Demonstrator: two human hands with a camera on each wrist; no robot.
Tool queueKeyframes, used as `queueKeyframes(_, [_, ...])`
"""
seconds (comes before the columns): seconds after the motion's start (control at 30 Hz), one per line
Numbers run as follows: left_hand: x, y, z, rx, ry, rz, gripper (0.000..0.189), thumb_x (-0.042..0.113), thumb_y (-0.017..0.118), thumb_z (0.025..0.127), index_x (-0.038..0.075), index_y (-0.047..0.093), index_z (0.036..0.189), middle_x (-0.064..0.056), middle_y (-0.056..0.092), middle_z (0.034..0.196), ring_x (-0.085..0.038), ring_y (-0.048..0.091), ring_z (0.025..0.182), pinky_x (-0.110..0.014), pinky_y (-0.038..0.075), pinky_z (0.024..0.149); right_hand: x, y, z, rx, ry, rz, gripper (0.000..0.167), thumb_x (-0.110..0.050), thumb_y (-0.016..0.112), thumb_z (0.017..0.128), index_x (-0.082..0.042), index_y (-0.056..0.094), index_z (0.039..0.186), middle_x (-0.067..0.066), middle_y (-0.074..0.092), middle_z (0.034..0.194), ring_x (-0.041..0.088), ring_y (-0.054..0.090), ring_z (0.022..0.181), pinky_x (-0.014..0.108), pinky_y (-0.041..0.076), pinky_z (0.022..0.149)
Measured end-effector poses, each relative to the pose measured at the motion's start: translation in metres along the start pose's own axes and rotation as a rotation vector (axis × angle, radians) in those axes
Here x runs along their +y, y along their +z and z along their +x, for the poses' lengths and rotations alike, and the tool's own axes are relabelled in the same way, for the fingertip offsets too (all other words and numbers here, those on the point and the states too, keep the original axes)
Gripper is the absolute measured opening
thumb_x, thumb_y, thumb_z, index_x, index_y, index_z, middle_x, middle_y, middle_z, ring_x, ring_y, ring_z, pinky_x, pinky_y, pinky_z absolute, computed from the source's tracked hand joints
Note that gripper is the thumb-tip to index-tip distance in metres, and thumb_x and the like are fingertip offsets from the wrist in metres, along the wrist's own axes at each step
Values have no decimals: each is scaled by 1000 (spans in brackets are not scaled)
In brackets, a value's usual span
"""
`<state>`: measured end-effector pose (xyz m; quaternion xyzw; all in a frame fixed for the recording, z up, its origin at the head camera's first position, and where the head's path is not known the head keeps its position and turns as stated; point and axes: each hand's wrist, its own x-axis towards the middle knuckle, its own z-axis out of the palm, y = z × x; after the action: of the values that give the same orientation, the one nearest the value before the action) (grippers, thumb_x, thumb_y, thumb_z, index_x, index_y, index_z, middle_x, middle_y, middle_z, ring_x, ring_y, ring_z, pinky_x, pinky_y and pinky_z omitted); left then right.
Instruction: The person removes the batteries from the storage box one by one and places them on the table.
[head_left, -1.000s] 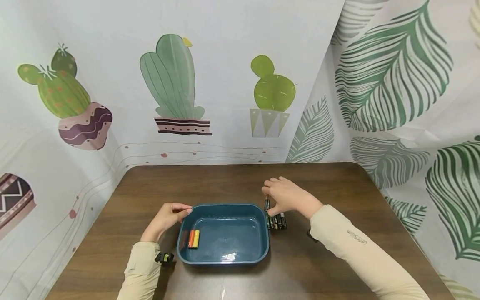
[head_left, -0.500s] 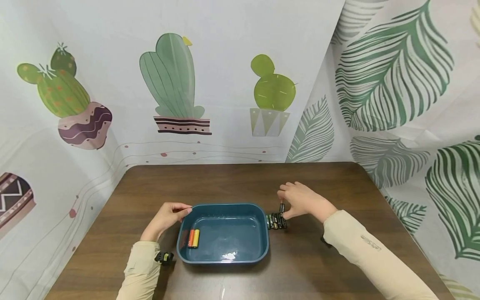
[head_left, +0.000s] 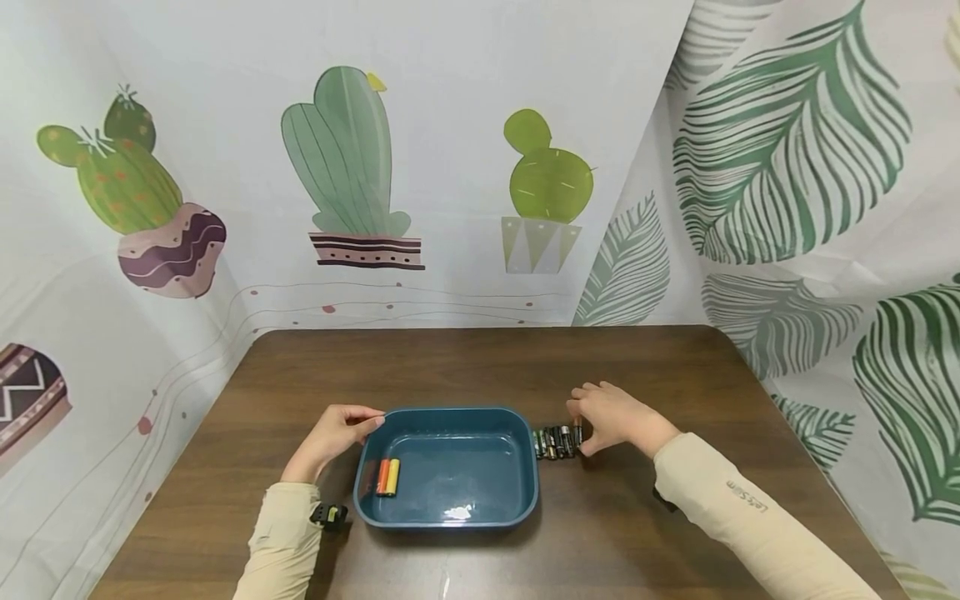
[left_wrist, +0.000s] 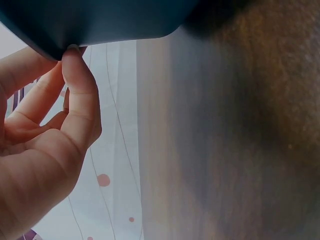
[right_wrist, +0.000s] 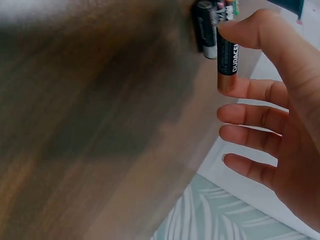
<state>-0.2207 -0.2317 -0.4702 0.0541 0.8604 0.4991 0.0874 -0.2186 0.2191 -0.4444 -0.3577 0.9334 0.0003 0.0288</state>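
With thumb and fingertips, my left hand (head_left: 335,437) pinches the back left corner of a dark blue rectangular tray (head_left: 457,471). The left wrist view shows the thumb tip at the tray's rim (left_wrist: 115,22). Inside, by the left wall, an orange battery (head_left: 383,477) and a yellow battery (head_left: 393,477) lie side by side. Right of the tray, my right hand (head_left: 615,417) holds a black and copper Duracell battery (right_wrist: 228,57) end to end between thumb and index finger. The other fingers extend past it. That battery is at the right end of a row of several dark batteries (head_left: 551,442).
All of this is on a brown wooden table (head_left: 420,367). Behind it hangs a white cloth (head_left: 450,167) printed with cacti and leaves. The battery row lies close along the tray's right wall. Each wrist carries a small black camera (head_left: 328,515).
The right hand has moved right with a battery, from behind the row to its right end, and lowered it beside the others. The left hand and tray have stayed put.
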Motion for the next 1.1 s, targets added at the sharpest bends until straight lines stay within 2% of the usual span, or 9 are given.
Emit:
queueKeyframes(0.2, [-1, 0, 0, 1, -3, 3, 22, 14, 68, 91, -2, 72, 105, -7, 67, 89, -18, 57, 75, -37, 54, 69, 1, 10, 2, -26, -5, 6, 35, -34, 85, 62, -18, 58, 78, -7, 48, 80, 17, 48, 79, 49, 46, 80])
queueKeyframes(0.5, [0, 0, 0, 0, -16, 2, 23, 15, 68, 91, -1, 72, 106, -7, 67, 90, -19, 57, 74, -38, 53, 69, 0, 8, 3, -36, -9, -6, 34, -28, 85, 60, -18, 56, 76, -7, 47, 80, 17, 47, 78, 39, 42, 71])
queueKeyframes(1.1, [0, 0, 1, 4, -35, 4, 24, 18, 68, 91, 0, 72, 106, -7, 66, 89, -19, 57, 75, -38, 53, 70, -3, 8, 7, -81, 13, 6, 35, -30, 85, 62, -17, 57, 79, -6, 48, 80, 19, 48, 81, 42, 43, 75])
